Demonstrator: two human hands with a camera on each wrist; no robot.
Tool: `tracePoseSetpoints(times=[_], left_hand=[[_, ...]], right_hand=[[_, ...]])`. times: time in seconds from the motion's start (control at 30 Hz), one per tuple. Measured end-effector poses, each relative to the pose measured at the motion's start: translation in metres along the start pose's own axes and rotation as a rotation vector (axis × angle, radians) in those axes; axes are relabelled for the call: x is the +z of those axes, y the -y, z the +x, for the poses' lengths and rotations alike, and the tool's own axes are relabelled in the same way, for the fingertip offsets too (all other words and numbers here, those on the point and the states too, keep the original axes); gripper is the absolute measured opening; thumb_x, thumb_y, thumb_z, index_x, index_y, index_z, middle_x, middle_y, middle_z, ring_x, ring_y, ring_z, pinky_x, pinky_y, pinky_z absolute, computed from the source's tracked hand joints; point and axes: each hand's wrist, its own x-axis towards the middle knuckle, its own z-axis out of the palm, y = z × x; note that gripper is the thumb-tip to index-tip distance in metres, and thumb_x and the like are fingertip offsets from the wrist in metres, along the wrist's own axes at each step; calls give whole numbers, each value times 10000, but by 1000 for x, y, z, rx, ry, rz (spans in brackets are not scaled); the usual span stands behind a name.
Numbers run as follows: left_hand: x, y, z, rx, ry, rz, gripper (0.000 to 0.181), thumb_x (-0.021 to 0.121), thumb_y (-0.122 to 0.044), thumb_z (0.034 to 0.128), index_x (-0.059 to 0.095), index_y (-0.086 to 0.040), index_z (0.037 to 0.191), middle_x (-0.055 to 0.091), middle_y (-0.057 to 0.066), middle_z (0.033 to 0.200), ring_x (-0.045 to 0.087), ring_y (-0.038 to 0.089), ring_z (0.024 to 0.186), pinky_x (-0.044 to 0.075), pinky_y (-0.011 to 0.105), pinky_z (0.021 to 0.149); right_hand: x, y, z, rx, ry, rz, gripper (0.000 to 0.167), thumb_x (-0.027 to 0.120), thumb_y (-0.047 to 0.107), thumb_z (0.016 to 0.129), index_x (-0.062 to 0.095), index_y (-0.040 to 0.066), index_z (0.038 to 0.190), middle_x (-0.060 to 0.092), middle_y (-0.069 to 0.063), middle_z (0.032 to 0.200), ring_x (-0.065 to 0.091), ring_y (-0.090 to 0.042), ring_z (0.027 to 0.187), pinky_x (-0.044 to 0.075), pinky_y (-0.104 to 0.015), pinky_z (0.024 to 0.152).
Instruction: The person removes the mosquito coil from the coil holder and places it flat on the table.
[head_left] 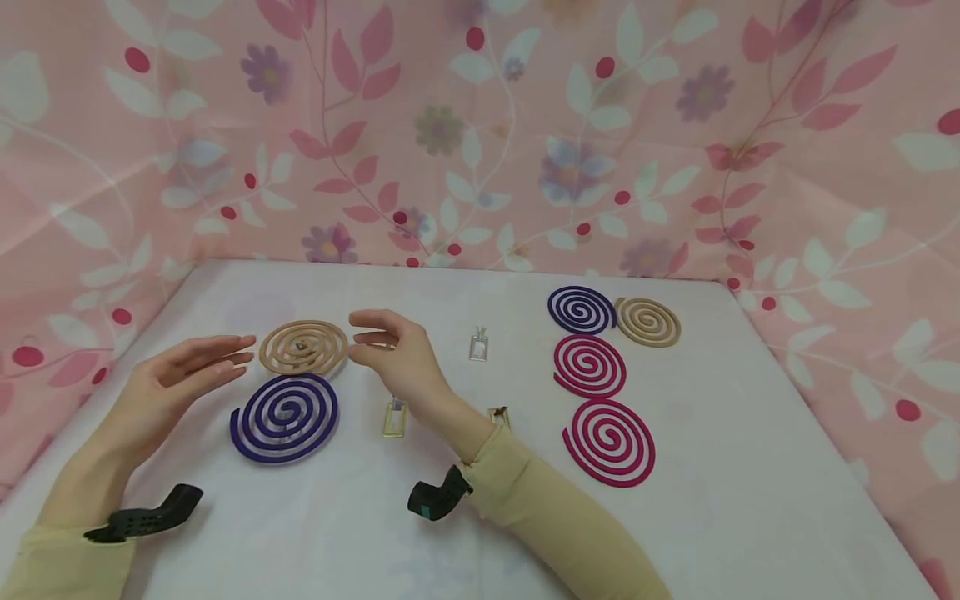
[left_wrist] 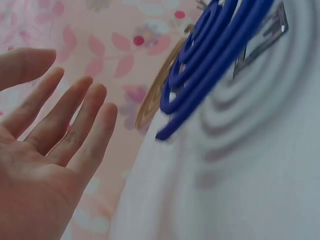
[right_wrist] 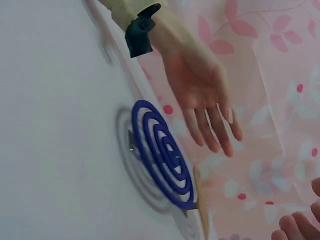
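A tan mosquito coil [head_left: 281, 367] and a blue mosquito coil [head_left: 258, 457] sit raised on small metal stands at the table's left, the tan one behind the blue. My left hand [head_left: 171, 379] hovers left of the tan coil, fingers extended and holding nothing. On the coil's other side my right hand [head_left: 401, 358] has loosely bent fingers, also with nothing in them; its fingertips are close to the coil's edge. In the left wrist view a metal stand [left_wrist: 286, 25] shows under the blue coil [left_wrist: 205, 82]. Only fingertips of my right hand [right_wrist: 300, 227] appear in the right wrist view.
Bare metal stands [head_left: 471, 354] stand mid-table; another stand [head_left: 387, 432] and a stand [head_left: 505, 414] are partly behind my right arm. At right lie a blue coil [head_left: 558, 327], a tan coil [head_left: 671, 337] and two pink coils [head_left: 600, 475]. Floral cloth [head_left: 480, 125] encloses the table.
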Motion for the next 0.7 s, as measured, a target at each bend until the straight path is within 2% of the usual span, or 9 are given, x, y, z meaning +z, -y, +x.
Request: tracePoseSetpoints(times=[0.17, 0.33, 0.57, 0.7], left_hand=[[-8, 8, -3, 3, 34, 93, 449, 572, -13, 991, 491, 10, 1433, 634, 19, 1370, 621, 33, 1195, 446, 68, 955], [-12, 16, -2, 13, 73, 77, 454, 571, 19, 982, 480, 38, 1427, 630, 37, 1374, 624, 46, 1197, 457, 83, 959], [-17, 33, -3, -33, 148, 120, 445, 577, 17, 977, 493, 19, 1414, 655, 39, 1336, 660, 58, 1142, 495, 113, 920], [-15, 38, -4, -2, 199, 102, 424, 564, 58, 966, 496, 55, 1384, 662, 60, 1321, 655, 66, 1155, 525, 149, 907]], right_hand=[[4, -9, -4, 43, -11, 34, 331, 686, 13, 908, 676, 59, 1235, 674, -93, 1237, 656, -96, 999, 561, -244, 875], [10, -12, -5, 18, -1, 19, 321, 685, 7, 905, 674, 34, 1225, 686, -79, 1213, 646, -82, 1000, 565, -228, 872], [20, -23, -8, 23, 0, -1, 296, 668, -13, 911, 674, 9, 1206, 691, -98, 1201, 661, -135, 1046, 568, -206, 854], [25, -31, -10, 68, 29, -39, 314, 675, -31, 892, 671, 3, 1204, 685, -116, 1209, 664, -149, 1049, 561, -190, 841]])
